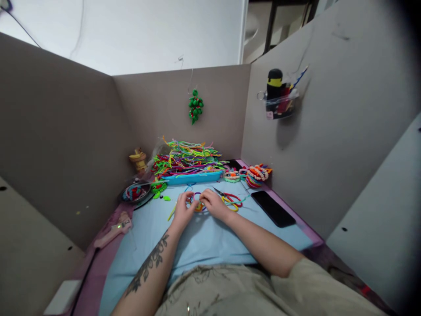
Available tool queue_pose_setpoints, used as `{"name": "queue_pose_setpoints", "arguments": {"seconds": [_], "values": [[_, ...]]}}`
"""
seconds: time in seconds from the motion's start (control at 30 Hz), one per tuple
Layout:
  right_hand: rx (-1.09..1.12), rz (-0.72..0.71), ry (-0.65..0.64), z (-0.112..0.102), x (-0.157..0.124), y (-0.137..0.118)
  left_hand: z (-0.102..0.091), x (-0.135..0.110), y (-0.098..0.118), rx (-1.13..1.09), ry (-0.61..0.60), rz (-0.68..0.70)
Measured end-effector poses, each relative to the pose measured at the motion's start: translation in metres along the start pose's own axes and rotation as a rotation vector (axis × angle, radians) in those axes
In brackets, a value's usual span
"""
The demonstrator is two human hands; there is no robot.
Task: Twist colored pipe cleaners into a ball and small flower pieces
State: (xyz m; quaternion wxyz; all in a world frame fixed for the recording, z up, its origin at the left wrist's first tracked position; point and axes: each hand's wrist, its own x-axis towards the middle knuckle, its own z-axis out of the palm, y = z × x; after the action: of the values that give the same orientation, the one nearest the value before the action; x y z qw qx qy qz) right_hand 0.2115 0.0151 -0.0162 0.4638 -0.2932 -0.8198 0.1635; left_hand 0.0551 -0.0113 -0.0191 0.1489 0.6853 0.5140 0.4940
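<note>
Both hands meet over the blue cloth around a small coil of coloured pipe cleaners [198, 206], with orange, yellow and purple strands showing. My left hand [184, 208] pinches its left side, fingers curled. On the other side my right hand [212, 202] has thumb and fingertips pressed together on the coil's edge. Fingers hide part of the coil. Just right of my right hand lie scissors [234, 201] with red and yellow handles. A yellow pipe cleaner [171, 213] lies by my left hand.
A blue tray [194, 177] heaped with pipe cleaners [190, 156] stands at the back. Right are a black phone [272, 208] and a striped pipe-cleaner figure [256, 175]. Left are a pink glue gun [115, 230] and a dark bowl [134, 193]. Grey partitions [184, 105] enclose the table.
</note>
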Motion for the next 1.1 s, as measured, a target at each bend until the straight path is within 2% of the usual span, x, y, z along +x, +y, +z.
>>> {"name": "queue_pose_setpoints", "arguments": {"seconds": [0.2,0.37,0.53,0.77,0.93,1.1], "values": [[0.035,-0.031,-0.041,-0.003,0.0,-0.004,-0.002,-0.003,0.009,-0.313,-0.232,-0.127],[0.031,-0.062,-0.049,-0.005,-0.001,-0.003,-0.002,-0.003,0.011,-0.487,-0.29,-0.233],[0.038,-0.079,-0.08,-0.006,-0.003,-0.001,-0.004,-0.003,0.007,-0.568,-0.375,-0.253],[-0.072,-0.119,-0.066,-0.003,-0.004,0.0,-0.006,-0.004,0.008,-0.49,-0.372,-0.234],[-0.167,-0.171,-0.061,-0.005,-0.004,0.002,-0.004,-0.003,0.005,-0.536,-0.329,-0.225],[-0.124,-0.098,0.014,-0.001,-0.005,0.004,-0.001,-0.002,0.005,-0.548,-0.262,-0.228]]}}
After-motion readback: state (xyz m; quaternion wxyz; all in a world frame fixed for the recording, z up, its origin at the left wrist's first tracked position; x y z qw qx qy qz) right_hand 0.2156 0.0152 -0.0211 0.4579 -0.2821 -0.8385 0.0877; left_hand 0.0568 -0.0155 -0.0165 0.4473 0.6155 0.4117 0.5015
